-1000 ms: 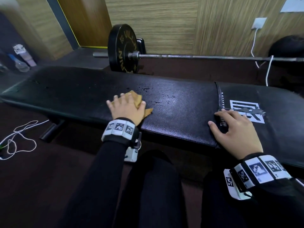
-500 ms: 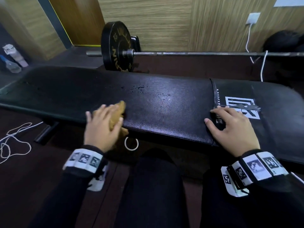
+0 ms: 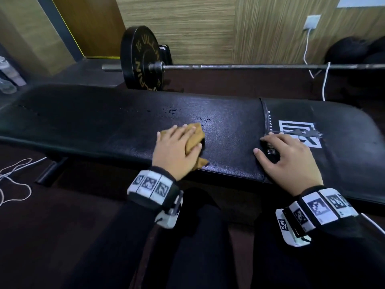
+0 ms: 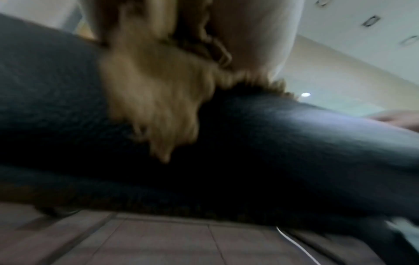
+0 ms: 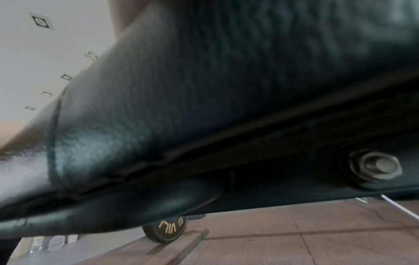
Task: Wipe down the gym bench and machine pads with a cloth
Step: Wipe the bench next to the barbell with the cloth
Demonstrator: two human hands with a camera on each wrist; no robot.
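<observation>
The black padded gym bench runs across the head view, with wet specks near its far middle. My left hand presses a bunched tan cloth onto the middle of the pad near the front edge, thumb curled round the cloth. In the blurred left wrist view the cloth hangs under the palm against the bench. My right hand rests with spread fingers on the pad seam by the white logo, holding nothing. The right wrist view shows only the bench's underside.
A barbell with a black plate lies on the floor behind the bench. White cords lie at the left and hang at the back right. Bottles stand far left. My knees are against the bench front.
My left hand has swept the cloth left to the pad's front edge, then back right and further onto the pad. The right hand has stayed on the seam.
</observation>
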